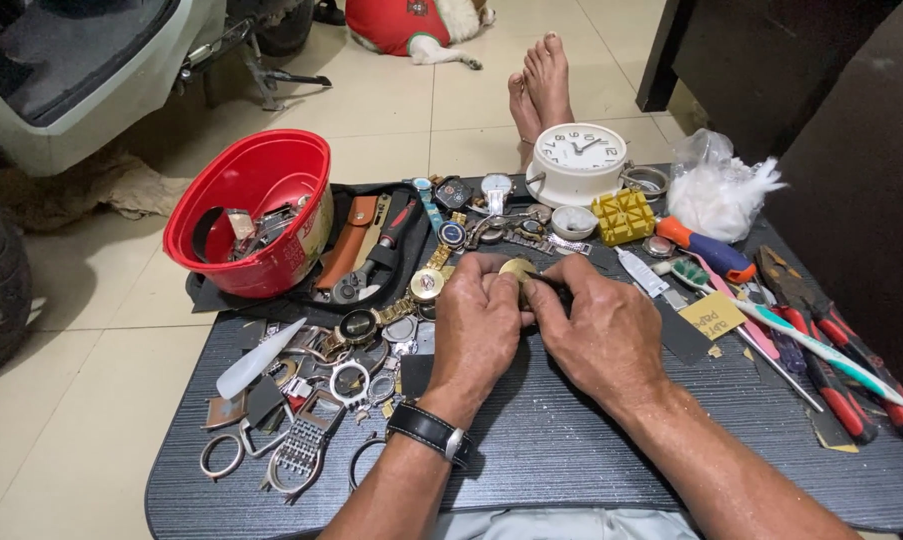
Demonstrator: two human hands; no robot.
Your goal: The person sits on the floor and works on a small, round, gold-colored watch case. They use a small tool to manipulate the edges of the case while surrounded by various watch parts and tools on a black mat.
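Here, both hands meet over the middle of the dark grey tray table point(571, 450), and between them sits a small round gold-coloured watch case point(517, 268). The left hand point(474, 325), which wears a black-strapped wristwatch point(429, 432), pinches the case from its left side with fingers curled in tight. The right hand point(599, 335) closes on it from the right, thumb and forefinger pressed to its edge; whether a thin tool lies in that hand cannot be told. The case is held just above the table surface, touching both sets of fingertips.

Just left of the grip lie loose watches and metal bracelets point(356, 330), and farther left and toward the person a heap of watch rings and strap pieces point(301, 440) beside a white pointed blade-like piece point(259, 358). Well to the left and beyond the hands stands a red plastic bowl point(261, 170) holding more parts, with a brown leather pouch point(349, 245) beside it. Straight beyond the grip stands a white round alarm clock point(577, 160), and next to it a yellow block-shaped holder point(622, 215). To the right of the grip lie an orange-and-blue handled screwdriver point(709, 250), a green-and-white toothbrush point(781, 325), red-handled pliers point(841, 370) and a clear bag of white cotton point(719, 190). Past the table, two bare feet point(541, 85) rest on the tiled floor.
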